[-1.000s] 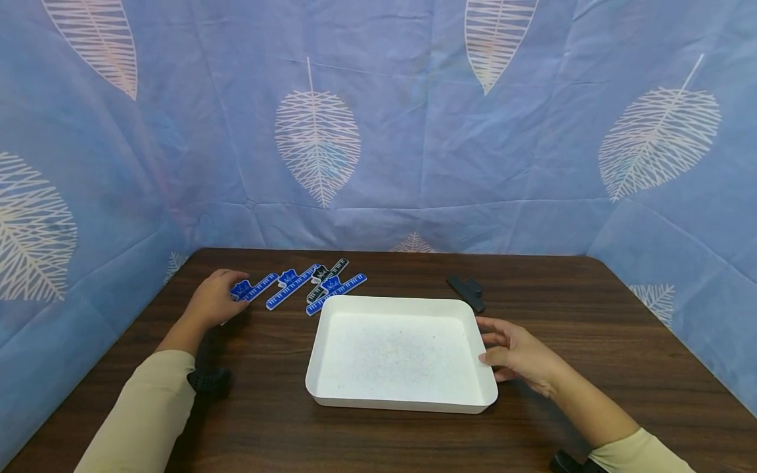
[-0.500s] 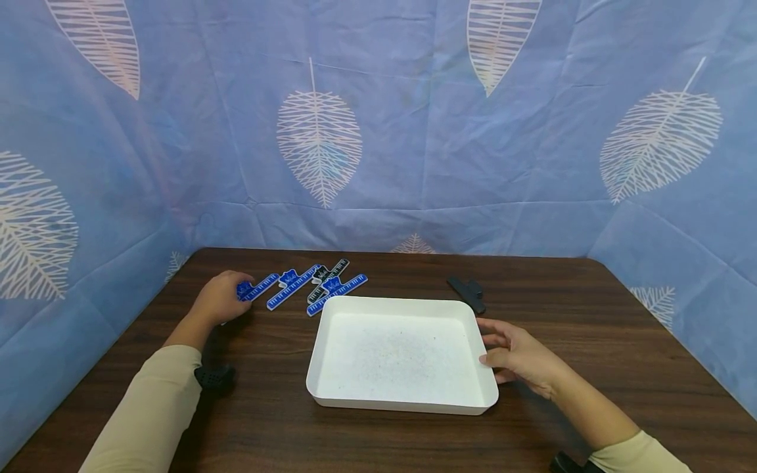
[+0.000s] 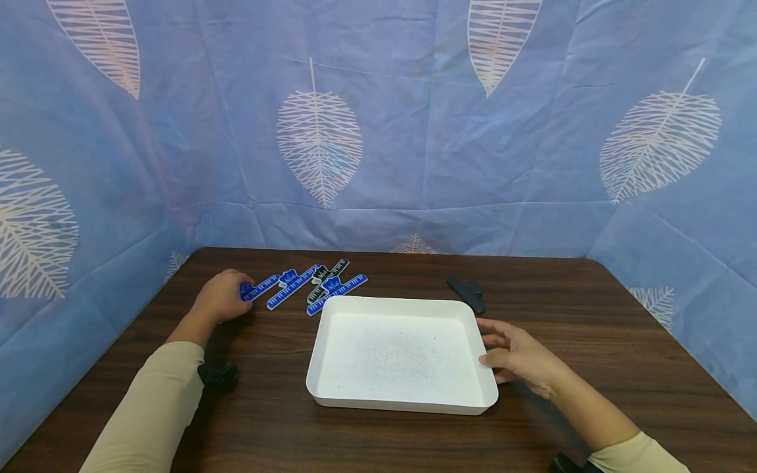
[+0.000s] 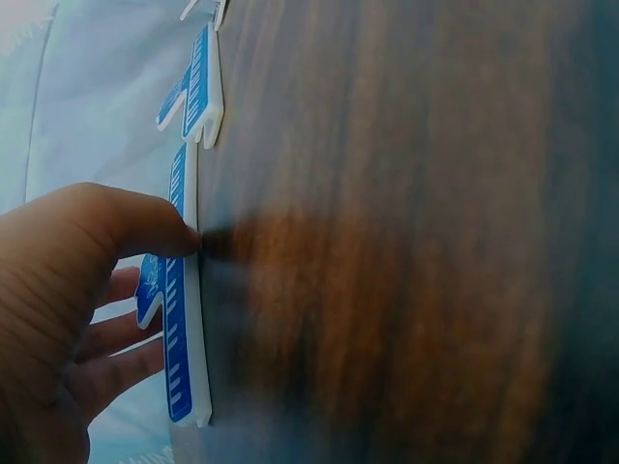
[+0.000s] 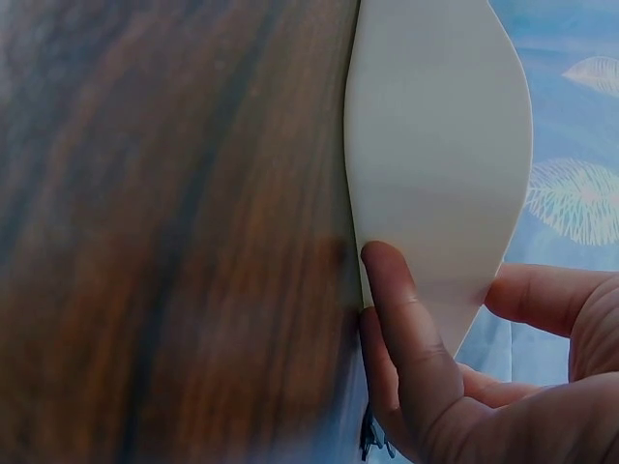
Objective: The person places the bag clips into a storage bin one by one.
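Note:
In the head view, my left hand (image 3: pixel 221 299) is at the left end of a row of clips. Its thumb and fingers pinch a long blue clip (image 3: pixel 260 287), printed with white marks like a ruler or piano keys. The left wrist view shows the thumb on the front edge of that blue clip (image 4: pixel 182 338), with other fingers behind it. My right hand (image 3: pixel 523 358) holds the right side of a shallow white tray (image 3: pixel 402 403). Its thumb is at the tray's rim, while the other fingers lie against the outer wall (image 5: pixel 435 145).
Right of the held clip lie another blue clip (image 3: pixel 294 287), a black clip (image 3: pixel 337 268) and a further blue clip (image 3: pixel 345 287) overlapping it. A dark clip (image 3: pixel 466 293) lies behind the tray's right corner. Patterned blue cloth (image 3: pixel 378 164) hangs behind the brown table (image 3: pixel 266 394).
My left hand has shifted slightly right along the blue clip, covering more of its left end. The clip itself has hardly moved. My right hand and the tray stay in place.

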Demonstrator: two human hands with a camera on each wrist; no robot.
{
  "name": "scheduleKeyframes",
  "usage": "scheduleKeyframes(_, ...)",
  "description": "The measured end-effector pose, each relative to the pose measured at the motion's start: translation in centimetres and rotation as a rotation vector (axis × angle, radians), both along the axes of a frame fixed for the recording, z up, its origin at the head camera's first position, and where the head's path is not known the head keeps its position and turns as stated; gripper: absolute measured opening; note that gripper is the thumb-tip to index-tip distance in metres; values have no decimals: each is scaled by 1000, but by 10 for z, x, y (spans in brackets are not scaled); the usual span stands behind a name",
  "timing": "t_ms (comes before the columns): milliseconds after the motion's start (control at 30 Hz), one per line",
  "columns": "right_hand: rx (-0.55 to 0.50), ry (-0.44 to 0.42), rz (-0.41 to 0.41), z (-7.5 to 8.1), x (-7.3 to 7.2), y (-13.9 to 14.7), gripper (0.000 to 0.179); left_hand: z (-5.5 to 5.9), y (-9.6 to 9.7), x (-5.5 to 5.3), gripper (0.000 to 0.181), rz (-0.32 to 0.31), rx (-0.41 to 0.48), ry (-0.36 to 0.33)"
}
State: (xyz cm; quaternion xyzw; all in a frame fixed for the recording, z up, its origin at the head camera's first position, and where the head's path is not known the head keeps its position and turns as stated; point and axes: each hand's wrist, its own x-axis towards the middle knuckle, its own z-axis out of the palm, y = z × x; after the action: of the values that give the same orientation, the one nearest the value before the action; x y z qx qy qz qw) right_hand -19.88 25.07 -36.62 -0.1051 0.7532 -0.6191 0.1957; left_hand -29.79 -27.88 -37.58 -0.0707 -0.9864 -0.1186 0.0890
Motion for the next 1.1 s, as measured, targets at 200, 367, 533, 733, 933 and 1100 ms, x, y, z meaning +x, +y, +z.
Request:
scheduleKeyframes(200, 10, 3, -9, 0, 0, -1, 82, 1, 1, -1, 40, -16, 10, -2)
scheduleKeyframes(367, 12, 5, -7, 0, 1, -1, 81, 1, 1, -3, 41, -35, -4, -28)
scheduleKeyframes(533, 17, 6, -6, 1, 1, -1, 80, 2, 1, -6, 42, -35, -25, -59)
scheduleKeyframes(733, 19, 6, -5, 2, 2, -1, 80, 4, 0, -3, 44, -31, -41, -86)
scheduleKeyframes(933, 21, 9, -4, 2, 2, -1, 80, 9, 0, 2, 43, -33, -54, -84)
scheduleKeyframes(1100, 29, 9, -8, 2, 2, -1, 80, 13, 0, 5, 43, -34, -60, -84)
